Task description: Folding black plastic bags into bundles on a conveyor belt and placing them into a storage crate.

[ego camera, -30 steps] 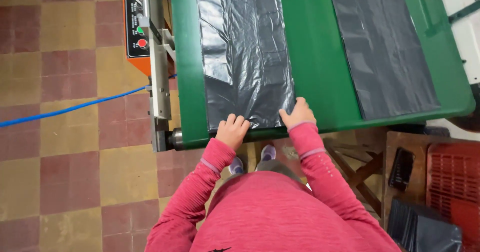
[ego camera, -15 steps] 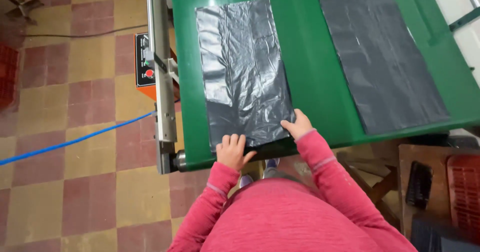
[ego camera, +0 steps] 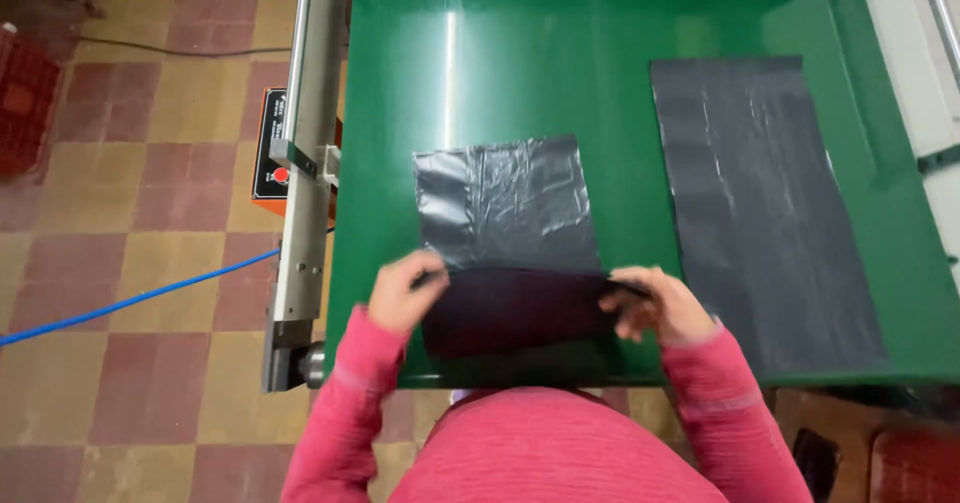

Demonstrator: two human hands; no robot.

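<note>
A: Head view, entry. Left hand (ego camera: 400, 298) and right hand (ego camera: 655, 305) each pinch one side of a dark grey plastic bag (ego camera: 505, 228) lying on the green desk (ego camera: 400, 93). Each grip is closed on the bag's fold line, fingers curled over the top, thumbs underneath as far as I can tell.

B: Where does the bag sit?

A: Near the front edge of the desk, just ahead of the person's body. Its near part is turned over onto itself, so a darker flap (ego camera: 515, 313) shows between the hands, while the far half lies flat and crinkled.

B: Progress?

A: Judging by the lie of it, one fold is under way: flap lifted and brought across, not yet pressed flat. A second bag (ego camera: 765, 213) lies full length to the right, well apart, unfolded and untouched.

B: Anything else nearby?

A: A metal rail (ego camera: 305, 163) with an orange control box (ego camera: 268, 158) along the desk's left side, and a blue cable (ego camera: 130, 303) across the tiled floor (ego camera: 130, 413).
</note>
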